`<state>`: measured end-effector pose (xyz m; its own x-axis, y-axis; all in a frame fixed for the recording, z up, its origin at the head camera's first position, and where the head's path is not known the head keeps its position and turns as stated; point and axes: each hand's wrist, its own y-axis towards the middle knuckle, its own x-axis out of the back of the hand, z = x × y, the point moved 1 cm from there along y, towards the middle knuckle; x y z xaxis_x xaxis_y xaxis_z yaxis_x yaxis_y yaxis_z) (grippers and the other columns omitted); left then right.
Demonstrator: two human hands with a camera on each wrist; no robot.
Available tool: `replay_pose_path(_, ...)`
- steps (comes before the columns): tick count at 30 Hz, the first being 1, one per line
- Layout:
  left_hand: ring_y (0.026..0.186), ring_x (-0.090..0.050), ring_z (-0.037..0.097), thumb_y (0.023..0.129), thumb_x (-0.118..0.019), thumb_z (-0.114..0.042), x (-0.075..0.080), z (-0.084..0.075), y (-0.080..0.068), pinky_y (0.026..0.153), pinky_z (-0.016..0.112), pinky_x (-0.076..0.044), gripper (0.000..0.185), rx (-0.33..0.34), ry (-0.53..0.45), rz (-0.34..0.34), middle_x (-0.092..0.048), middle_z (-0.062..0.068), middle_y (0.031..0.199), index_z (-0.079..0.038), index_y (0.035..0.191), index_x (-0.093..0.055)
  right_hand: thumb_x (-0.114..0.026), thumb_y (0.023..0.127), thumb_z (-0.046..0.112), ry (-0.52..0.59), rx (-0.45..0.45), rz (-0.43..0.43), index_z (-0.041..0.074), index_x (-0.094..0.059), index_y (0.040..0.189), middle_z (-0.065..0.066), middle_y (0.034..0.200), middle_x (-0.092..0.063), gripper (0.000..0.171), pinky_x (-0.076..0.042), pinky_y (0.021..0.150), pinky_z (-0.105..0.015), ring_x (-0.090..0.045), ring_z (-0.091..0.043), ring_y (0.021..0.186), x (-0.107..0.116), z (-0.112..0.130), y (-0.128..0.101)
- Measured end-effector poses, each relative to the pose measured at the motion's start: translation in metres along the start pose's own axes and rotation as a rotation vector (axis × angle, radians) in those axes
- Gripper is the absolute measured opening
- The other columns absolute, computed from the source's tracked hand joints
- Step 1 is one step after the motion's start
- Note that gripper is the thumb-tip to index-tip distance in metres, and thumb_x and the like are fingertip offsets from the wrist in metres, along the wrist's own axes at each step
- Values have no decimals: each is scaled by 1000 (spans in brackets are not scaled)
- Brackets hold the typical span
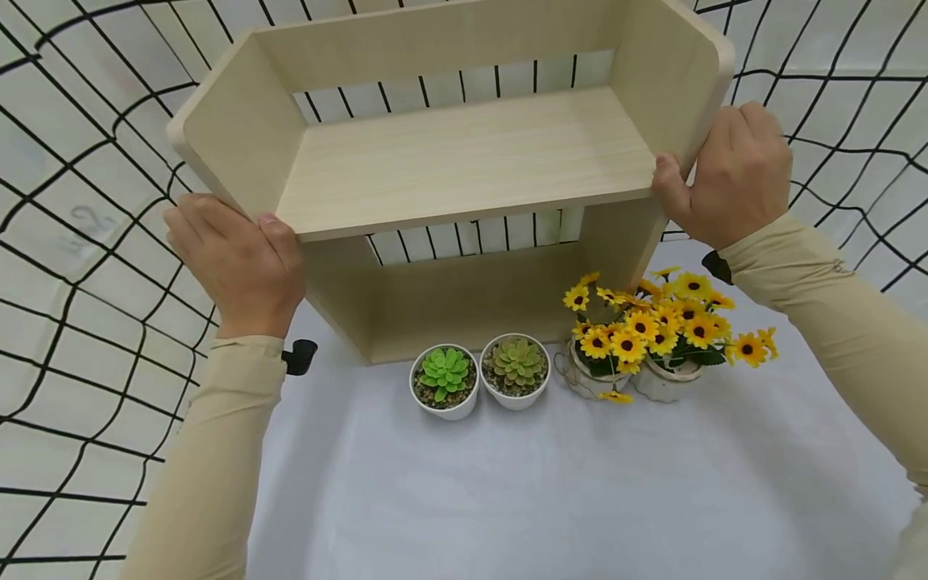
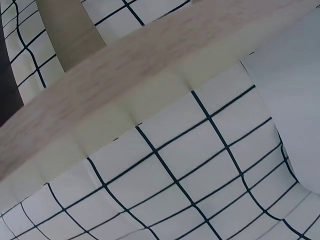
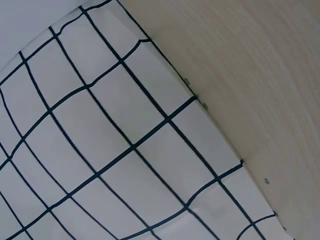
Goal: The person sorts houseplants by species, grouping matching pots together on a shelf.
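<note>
A pale wooden two-tier shelf [image 1: 464, 161] stands upright on the white cloth. With the thumb at the front edge, my left hand [image 1: 235, 262] grips its left side panel. On the opposite side, my right hand [image 1: 735, 177] holds the right side panel, its thumb bent over the front edge near the middle board. The far sides of the fingers are hidden. A wooden edge [image 2: 145, 70] crosses the left wrist view, and a flat wooden panel [image 3: 240, 70] fills the upper right of the right wrist view. Neither wrist view shows a hand.
In front of the shelf sit a bright green potted succulent [image 1: 445, 370], a duller green one [image 1: 516, 362], and pots of yellow artificial flowers [image 1: 641, 326] at the right. White cloth [image 1: 507, 491] covers the surface. A black-lined grid wall [image 1: 87, 266] surrounds the sides and back.
</note>
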<state>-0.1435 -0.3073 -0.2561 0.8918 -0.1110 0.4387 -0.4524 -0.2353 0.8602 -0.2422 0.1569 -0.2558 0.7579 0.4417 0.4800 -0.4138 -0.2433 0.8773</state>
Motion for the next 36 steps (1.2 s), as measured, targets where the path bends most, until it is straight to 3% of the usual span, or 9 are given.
replay_pose_path(6, 98, -34, 45, 90, -28, -33, -11, -14, 2, 91, 53, -26, 51, -36, -19, 7, -44, 31, 105, 11, 111, -45, -35, 94, 47, -45, -30, 50, -15, -60, 94, -32, 78, -57, 67, -38, 64, -61, -45, -47, 73, 10, -14, -5)
replay_pose_path(13, 100, -37, 45, 95, -28, -32, -20, -35, 0, 91, 53, -28, 46, -83, -27, 65, -46, 31, 107, 8, 111, -42, -33, 96, 48, -85, -69, 80, -14, -58, 96, -32, 81, -56, 67, -38, 62, -60, -47, -48, 77, 26, -30, -13)
replay_pose_path(21, 98, -39, 44, 94, -31, -27, -29, -59, -2, 92, 53, -31, 39, -148, -78, 56, -48, 30, 106, 7, 107, -42, -27, 94, 50, -139, -124, 124, -17, -60, 108, -35, 86, -57, 76, -37, 62, -63, -47, -50, 80, 42, -50, -24)
replay_pose_path(30, 99, -37, 42, 96, -30, -29, -30, -66, -1, 92, 51, -29, 40, -158, -77, 84, -46, 28, 106, 7, 110, -42, -26, 95, 50, -134, -158, 175, -15, -59, 121, -37, 97, -59, 77, -42, 69, -66, -49, -51, 90, 51, -52, -28)
replay_pose_path(36, 99, -37, 43, 95, -30, -28, -29, -68, -2, 92, 51, -29, 42, -156, -73, 87, -47, 29, 107, 8, 111, -43, -35, 94, 42, -32, -224, 143, -18, -60, 109, -36, 92, -58, 66, -35, 68, -62, -50, -51, 89, 50, -50, -31)
